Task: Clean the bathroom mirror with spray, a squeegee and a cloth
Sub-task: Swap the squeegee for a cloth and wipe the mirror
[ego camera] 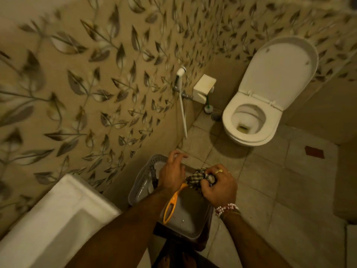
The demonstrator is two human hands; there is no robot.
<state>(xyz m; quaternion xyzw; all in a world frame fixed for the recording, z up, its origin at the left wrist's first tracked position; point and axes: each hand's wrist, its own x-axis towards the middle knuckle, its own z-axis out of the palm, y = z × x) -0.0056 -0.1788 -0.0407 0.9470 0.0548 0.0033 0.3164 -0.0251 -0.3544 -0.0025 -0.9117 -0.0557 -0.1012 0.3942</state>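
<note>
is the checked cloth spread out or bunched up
Bunched up: the checked cloth is crumpled into a wad in the right hand's closed fingers.

Below you, the tiled floor carries a grey basket set against the leaf-patterned wall. A brush stands in the far corner, just beside a round drain. A dark red patch lies to the right.

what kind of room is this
A bathroom, most likely a home one: a toilet with its lid raised, a hand sprayer on the leaf-patterned tiled wall, and a white basin at lower left.
</note>
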